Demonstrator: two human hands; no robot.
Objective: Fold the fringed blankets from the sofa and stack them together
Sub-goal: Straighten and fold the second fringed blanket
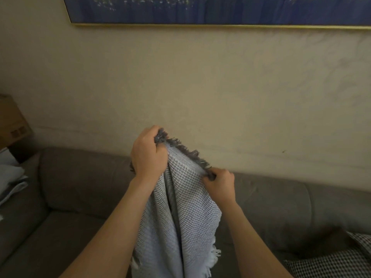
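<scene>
Fingers (153, 132) of my left hand (147, 157) are curled tight round a bunched corner of the fringed blanket (180, 213). My right hand (220, 184) pinches the same top edge lower down and to the right, so the dark fringe (188, 155) slants between the two grips. Below them the blanket hangs in loose vertical folds between my forearms, held up in the air in front of the grey sofa (80, 177), with a paler fringe (214, 255) showing low on its right side. I judge this to be the start of a fold: I have found the edge but not yet spread it. Next I would need to draw my hands apart along the fringe until the cloth hangs flat, then bring corner to corner. Pale cloth (11, 177) lies heaped at the sofa's left end; whether it is a finished blanket I cannot tell. A checked cushion (331, 261) sits at the right.
</scene>
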